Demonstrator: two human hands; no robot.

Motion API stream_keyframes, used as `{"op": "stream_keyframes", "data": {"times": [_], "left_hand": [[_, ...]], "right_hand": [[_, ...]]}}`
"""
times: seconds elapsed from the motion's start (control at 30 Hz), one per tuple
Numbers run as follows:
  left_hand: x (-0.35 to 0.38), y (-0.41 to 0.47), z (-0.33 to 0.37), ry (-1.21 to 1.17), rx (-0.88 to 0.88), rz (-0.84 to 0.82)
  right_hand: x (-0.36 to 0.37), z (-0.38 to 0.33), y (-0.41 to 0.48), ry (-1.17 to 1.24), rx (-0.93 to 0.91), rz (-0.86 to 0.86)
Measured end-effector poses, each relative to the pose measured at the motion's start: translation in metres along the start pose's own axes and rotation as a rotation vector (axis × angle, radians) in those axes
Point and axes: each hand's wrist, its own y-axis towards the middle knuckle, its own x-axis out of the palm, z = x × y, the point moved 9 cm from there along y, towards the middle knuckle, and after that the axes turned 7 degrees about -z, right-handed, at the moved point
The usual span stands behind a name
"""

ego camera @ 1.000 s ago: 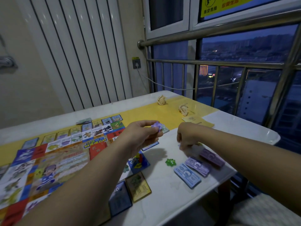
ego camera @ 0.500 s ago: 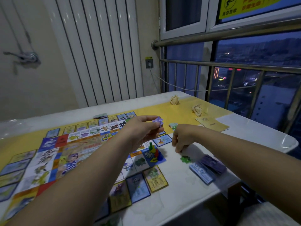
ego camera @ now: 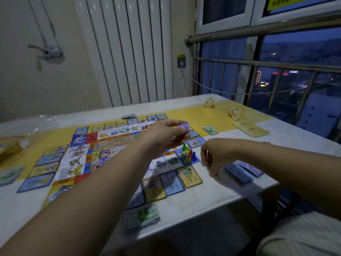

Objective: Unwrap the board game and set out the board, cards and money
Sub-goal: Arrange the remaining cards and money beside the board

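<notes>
— On the white table (ego camera: 212, 196), seen from the head camera, what is laid out?
— The game board (ego camera: 103, 152) lies flat across a yellow strip, with cards (ego camera: 171, 183) face up in rows along its edges. Four pawns (ego camera: 190, 154), green, yellow, red and blue, stand together on the board's near right corner.
— And the money?
— Blue and purple stacks of notes (ego camera: 239, 172) lie just right of the board, partly under the right forearm. A green stack (ego camera: 145, 215) sits at the near edge of the table, and a smaller green stack (ego camera: 210, 129) lies beyond the board.
— What are the hands doing?
— The left hand (ego camera: 166, 137) is raised over the board's right side, its fingertips pinching a small purple piece (ego camera: 184, 126). The right hand (ego camera: 212, 156) hangs just right of the pawns, fingers curled and pointing down at the table; whether they grip anything I cannot tell.
— Any writing you can read?
— None. The board's print is blurred, and the yellow sign (ego camera: 287, 1) above the window is cut off by the frame. A yellow leaflet (ego camera: 251, 128) at the far right shows marks too small to read.
— Anything else?
— Two crumpled paper balls (ego camera: 209, 103) near the far edge, and a yellow box (ego camera: 9, 150) at the left
</notes>
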Motion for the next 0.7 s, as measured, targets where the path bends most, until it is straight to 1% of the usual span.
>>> {"op": "stream_keyframes", "data": {"times": [0.13, 0.2, 0.27, 0.33, 0.43, 0.47, 0.57, 0.7], "left_hand": [[0.003, -0.011, -0.012, -0.004, -0.013, -0.002], [0.006, -0.019, -0.019, -0.026, -0.013, -0.002], [0.009, -0.027, -0.024, -0.061, -0.009, 0.001], [0.011, -0.035, -0.027, -0.085, -0.003, 0.010], [0.014, -0.044, -0.030, -0.101, 0.010, 0.012], [0.016, -0.048, -0.030, -0.109, 0.012, 0.012], [0.018, -0.056, -0.032, -0.129, 0.018, 0.018], [0.013, -0.071, -0.034, -0.130, 0.026, 0.034]], "right_hand": [[0.017, -0.006, -0.026, 0.002, -0.074, 0.002], [0.018, -0.006, -0.039, 0.021, -0.108, 0.053], [0.016, -0.003, -0.056, 0.027, -0.126, 0.148], [0.019, -0.002, -0.071, -0.020, -0.138, 0.213], [0.041, -0.003, -0.081, -0.157, -0.135, 0.204], [0.047, -0.004, -0.081, -0.190, -0.137, 0.226], [0.052, -0.007, -0.090, -0.190, -0.152, 0.364], [0.060, -0.018, -0.107, -0.227, -0.229, 0.418]]}}
